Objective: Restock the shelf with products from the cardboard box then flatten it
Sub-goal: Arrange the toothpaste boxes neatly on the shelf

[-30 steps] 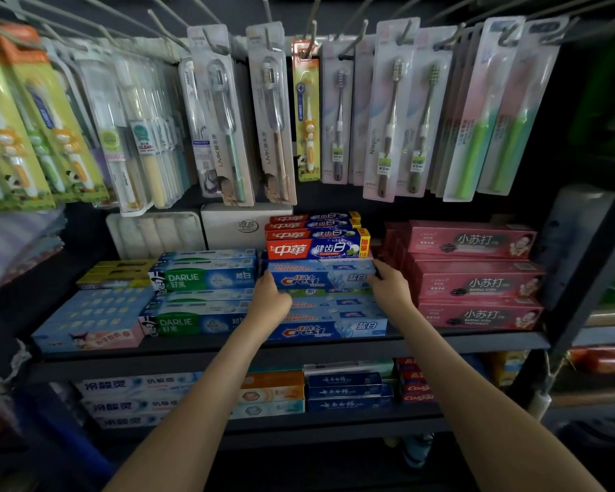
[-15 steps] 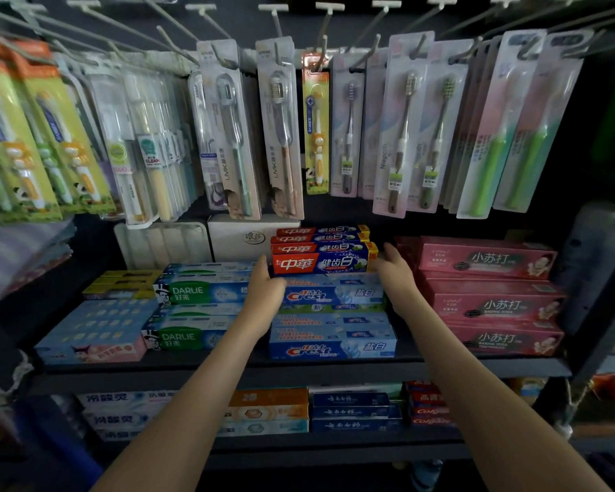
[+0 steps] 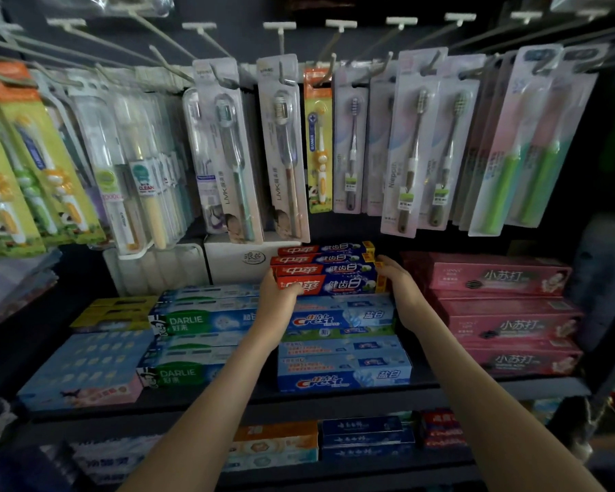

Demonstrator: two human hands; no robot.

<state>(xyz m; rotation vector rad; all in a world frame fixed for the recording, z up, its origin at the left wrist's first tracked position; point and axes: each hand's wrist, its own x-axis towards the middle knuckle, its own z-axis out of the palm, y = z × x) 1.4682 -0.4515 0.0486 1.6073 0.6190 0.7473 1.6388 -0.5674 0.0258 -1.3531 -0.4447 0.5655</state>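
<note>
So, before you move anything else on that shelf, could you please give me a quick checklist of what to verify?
1. Hold on the stack of red-and-blue cardboard toothpaste boxes: ok. The left hand grips its left end and the right hand presses flat on its right end.
2. Stack support: ok. It rests on the blue Crest toothpaste boxes.
3. Side room: ok. The right hand fits between the stack and the pink toothpaste boxes.
4. Headroom under the hanging toothbrush packs: cannot tell.
5. Stock left in the cardboard box: cannot tell, as it is out of view.
</note>
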